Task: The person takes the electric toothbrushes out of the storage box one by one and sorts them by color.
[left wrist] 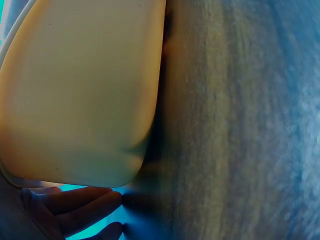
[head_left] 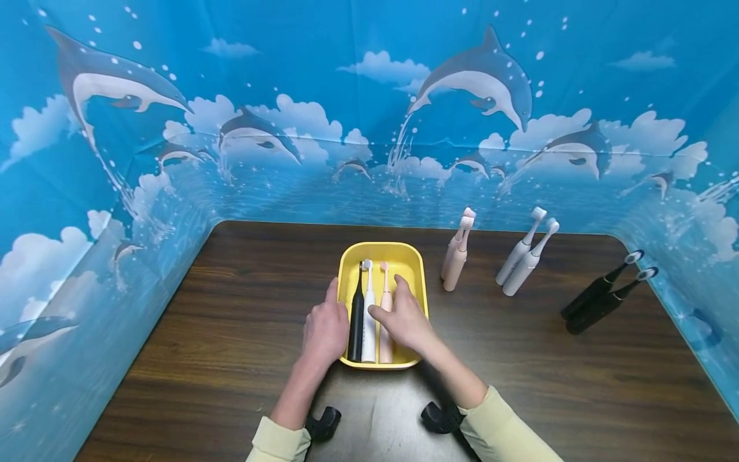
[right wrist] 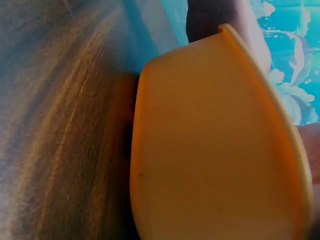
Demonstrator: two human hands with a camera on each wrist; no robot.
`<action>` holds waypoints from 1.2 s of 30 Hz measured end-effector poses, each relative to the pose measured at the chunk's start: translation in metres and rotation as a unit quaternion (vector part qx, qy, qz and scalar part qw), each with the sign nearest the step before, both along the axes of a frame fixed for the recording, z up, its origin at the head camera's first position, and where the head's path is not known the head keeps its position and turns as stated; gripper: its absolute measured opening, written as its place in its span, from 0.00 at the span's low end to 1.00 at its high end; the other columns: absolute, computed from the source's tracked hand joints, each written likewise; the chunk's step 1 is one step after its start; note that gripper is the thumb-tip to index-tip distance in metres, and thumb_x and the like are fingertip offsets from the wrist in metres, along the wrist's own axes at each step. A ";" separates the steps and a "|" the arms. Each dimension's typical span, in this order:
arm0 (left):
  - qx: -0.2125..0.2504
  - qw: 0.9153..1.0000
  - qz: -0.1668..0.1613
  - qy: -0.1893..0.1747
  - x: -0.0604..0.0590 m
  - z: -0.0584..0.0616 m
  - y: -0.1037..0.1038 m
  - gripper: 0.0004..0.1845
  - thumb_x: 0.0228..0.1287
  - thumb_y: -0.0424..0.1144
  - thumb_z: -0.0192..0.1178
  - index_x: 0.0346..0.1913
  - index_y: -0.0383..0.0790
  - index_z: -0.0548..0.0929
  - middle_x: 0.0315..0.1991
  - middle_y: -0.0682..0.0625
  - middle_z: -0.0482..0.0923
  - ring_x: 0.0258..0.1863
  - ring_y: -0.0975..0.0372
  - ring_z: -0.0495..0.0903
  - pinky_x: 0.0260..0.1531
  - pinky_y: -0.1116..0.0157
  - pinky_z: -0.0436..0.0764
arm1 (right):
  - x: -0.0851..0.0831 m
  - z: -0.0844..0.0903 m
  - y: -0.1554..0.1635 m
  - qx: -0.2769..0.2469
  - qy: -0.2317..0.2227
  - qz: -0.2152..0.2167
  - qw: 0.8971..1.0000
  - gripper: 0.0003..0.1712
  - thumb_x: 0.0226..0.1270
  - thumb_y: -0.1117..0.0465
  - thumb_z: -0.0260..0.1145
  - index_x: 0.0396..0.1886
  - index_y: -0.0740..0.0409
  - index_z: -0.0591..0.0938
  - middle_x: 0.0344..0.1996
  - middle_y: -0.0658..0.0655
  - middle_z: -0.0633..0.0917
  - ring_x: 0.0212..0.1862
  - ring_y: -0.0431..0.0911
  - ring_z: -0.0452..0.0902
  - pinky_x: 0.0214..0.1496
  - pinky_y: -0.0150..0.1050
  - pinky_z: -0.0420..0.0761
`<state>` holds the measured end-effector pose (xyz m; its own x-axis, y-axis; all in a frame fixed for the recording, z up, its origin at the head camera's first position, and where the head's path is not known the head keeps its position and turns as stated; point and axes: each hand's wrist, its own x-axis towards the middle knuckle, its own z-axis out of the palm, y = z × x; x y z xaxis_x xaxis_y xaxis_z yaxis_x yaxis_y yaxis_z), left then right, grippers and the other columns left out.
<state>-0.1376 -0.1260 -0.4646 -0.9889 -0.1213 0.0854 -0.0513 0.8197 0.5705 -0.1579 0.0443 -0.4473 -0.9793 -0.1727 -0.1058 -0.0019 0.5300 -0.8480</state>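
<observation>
- While the left hand (head_left: 324,330) rests against the left wall of the yellow tray (head_left: 413,264), its fingers lie nearly straight along the rim, thumb up.
- Over the tray's right half the right hand (head_left: 406,319) reaches in, fingers loosely spread, fingertips touching the pink toothbrush (head_left: 385,299); whether it grips the brush I cannot tell.
- Between the two hands lie three toothbrushes side by side: black toothbrush (head_left: 356,324) nearest the left hand, white toothbrush (head_left: 368,314) in the middle, pink one under the right hand.
- Beyond the right hand, on the desk (head_left: 231,308), stand a pink pair (head_left: 457,253), a white pair (head_left: 525,255) and a black pair (head_left: 600,295).
- Both wrist views show only the tray's outer wall, close and blurred.
</observation>
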 end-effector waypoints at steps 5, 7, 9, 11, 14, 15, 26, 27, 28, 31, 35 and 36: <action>0.000 1.000 0.001 0.004 -0.001 -0.001 0.001 0.28 0.77 0.35 0.48 0.77 0.36 0.65 0.35 0.30 0.84 0.29 0.41 0.83 0.28 0.44 0.77 | -0.010 -0.004 -0.006 0.024 -0.024 0.002 0.999 0.50 0.65 0.54 0.71 0.77 0.73 0.57 0.64 0.75 0.75 0.67 0.62 0.72 0.67 0.55 0.70; -0.001 1.000 0.003 0.003 -0.001 0.000 0.002 0.28 0.77 0.35 0.48 0.77 0.36 0.65 0.37 0.30 0.84 0.30 0.41 0.84 0.29 0.43 0.78 | -0.013 -0.005 -0.007 0.041 -0.021 0.005 0.999 0.50 0.64 0.54 0.72 0.76 0.74 0.58 0.61 0.74 0.78 0.65 0.62 0.74 0.66 0.55 0.71; -0.002 1.000 0.003 0.000 -0.001 0.000 0.003 0.28 0.77 0.36 0.48 0.77 0.37 0.65 0.38 0.30 0.84 0.31 0.40 0.84 0.30 0.43 0.78 | -0.016 -0.006 -0.008 0.063 -0.016 0.008 0.998 0.49 0.63 0.54 0.73 0.74 0.75 0.60 0.57 0.72 0.80 0.61 0.61 0.77 0.63 0.54 0.74; -0.002 1.000 0.002 -0.002 -0.002 0.000 0.003 0.28 0.77 0.36 0.48 0.77 0.37 0.64 0.39 0.29 0.84 0.32 0.39 0.84 0.30 0.43 0.78 | -0.017 -0.007 -0.008 0.079 -0.017 0.017 0.997 0.45 0.63 0.55 0.73 0.71 0.75 0.65 0.49 0.68 0.83 0.53 0.58 0.80 0.57 0.52 0.78; -0.004 1.000 0.000 -0.003 -0.002 0.001 0.004 0.28 0.77 0.35 0.48 0.77 0.36 0.64 0.38 0.29 0.84 0.32 0.39 0.84 0.30 0.43 0.78 | -0.017 -0.008 -0.008 0.099 -0.016 0.041 0.994 0.33 0.65 0.56 0.72 0.62 0.73 0.74 0.42 0.64 0.84 0.44 0.54 0.80 0.48 0.50 0.80; -0.004 1.000 -0.001 -0.003 -0.002 0.001 0.004 0.28 0.77 0.35 0.48 0.77 0.36 0.64 0.38 0.29 0.84 0.32 0.39 0.84 0.30 0.43 0.78 | -0.016 -0.008 -0.009 0.102 -0.014 0.049 0.993 0.30 0.66 0.57 0.71 0.60 0.72 0.76 0.40 0.63 0.83 0.42 0.53 0.80 0.46 0.49 0.81; 0.001 1.000 0.003 -0.015 -0.002 0.001 0.003 0.29 0.78 0.36 0.47 0.78 0.36 0.63 0.36 0.32 0.84 0.28 0.45 0.82 0.28 0.46 0.77 | -0.010 -0.005 -0.012 0.123 0.019 0.051 0.991 0.27 0.68 0.58 0.72 0.62 0.67 0.77 0.43 0.63 0.85 0.42 0.53 0.81 0.46 0.50 0.81; 0.002 1.000 0.003 -0.013 -0.002 0.001 0.003 0.28 0.78 0.36 0.47 0.78 0.36 0.63 0.36 0.32 0.84 0.28 0.45 0.82 0.28 0.46 0.77 | -0.010 -0.005 -0.011 0.120 0.024 0.048 0.991 0.28 0.68 0.58 0.72 0.62 0.67 0.77 0.43 0.63 0.85 0.42 0.53 0.81 0.46 0.50 0.81; 0.003 1.000 0.002 -0.011 -0.002 0.001 0.003 0.28 0.78 0.36 0.47 0.78 0.36 0.63 0.37 0.32 0.84 0.29 0.44 0.82 0.28 0.46 0.77 | -0.010 -0.004 -0.011 0.116 0.029 0.045 0.992 0.28 0.68 0.58 0.72 0.63 0.67 0.77 0.44 0.64 0.85 0.42 0.53 0.81 0.47 0.50 0.81; 0.000 1.000 -0.001 -0.008 -0.001 0.001 0.003 0.28 0.78 0.36 0.48 0.77 0.36 0.64 0.39 0.31 0.85 0.32 0.41 0.84 0.30 0.44 0.78 | -0.008 -0.003 -0.010 0.090 0.036 0.036 0.995 0.29 0.68 0.58 0.72 0.64 0.65 0.76 0.42 0.62 0.85 0.40 0.50 0.81 0.44 0.47 0.82; 0.000 1.000 -0.003 -0.011 -0.001 0.000 0.003 0.28 0.78 0.35 0.48 0.78 0.36 0.63 0.41 0.30 0.84 0.34 0.40 0.84 0.31 0.43 0.78 | -0.006 0.001 -0.007 0.042 0.064 0.014 0.997 0.29 0.68 0.59 0.72 0.65 0.63 0.76 0.38 0.57 0.84 0.35 0.45 0.80 0.37 0.41 0.82; 0.001 1.000 -0.002 -0.010 -0.001 -0.001 0.003 0.28 0.78 0.36 0.48 0.78 0.36 0.63 0.41 0.29 0.84 0.35 0.40 0.85 0.31 0.43 0.78 | -0.005 0.002 -0.006 0.029 0.077 0.007 0.997 0.29 0.68 0.60 0.72 0.65 0.63 0.76 0.37 0.57 0.84 0.34 0.45 0.80 0.35 0.40 0.81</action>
